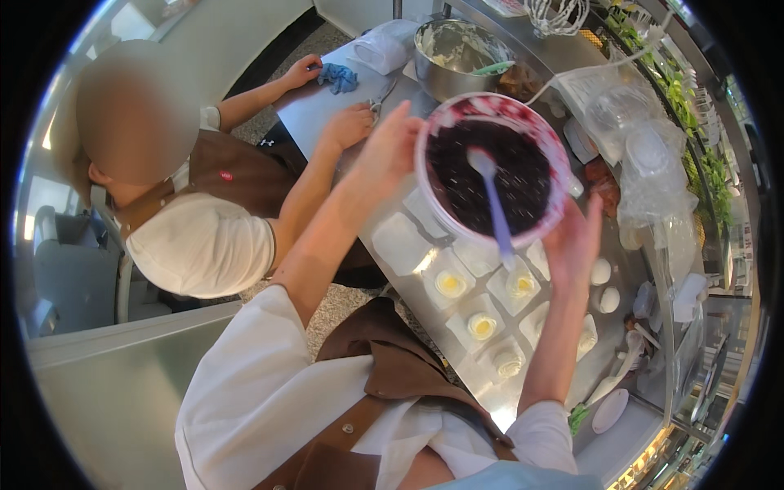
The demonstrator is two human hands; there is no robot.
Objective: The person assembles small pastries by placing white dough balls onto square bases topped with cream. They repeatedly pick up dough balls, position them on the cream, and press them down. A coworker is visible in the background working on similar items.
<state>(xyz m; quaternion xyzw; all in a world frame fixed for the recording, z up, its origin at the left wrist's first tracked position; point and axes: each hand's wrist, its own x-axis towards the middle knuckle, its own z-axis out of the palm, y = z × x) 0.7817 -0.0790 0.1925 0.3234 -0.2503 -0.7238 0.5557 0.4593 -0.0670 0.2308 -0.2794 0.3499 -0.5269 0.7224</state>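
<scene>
Between my two hands I hold up a white round tub (436,211) of dark purple-red filling (453,177), its inner wall smeared red. A spoon with a purple handle (499,211) rests in the filling and leans over the near rim. My left hand (392,147) grips the tub's left side; my right hand (571,242) supports it at the lower right. Below it on the steel table (422,306) lie white squares (401,244). Several carry piped cream rings (482,326) with yellow centres; one cream swirl (508,361) shows no yellow. The tub and my right forearm hide some of them.
A co-worker (245,165) stands at my left, one hand by scissors (383,98), the other near a blue cloth (338,78). Behind the tub sits a steel mixing bowl (453,76) with cream and a green-handled spatula (493,67). Plastic bags (643,147) crowd the right.
</scene>
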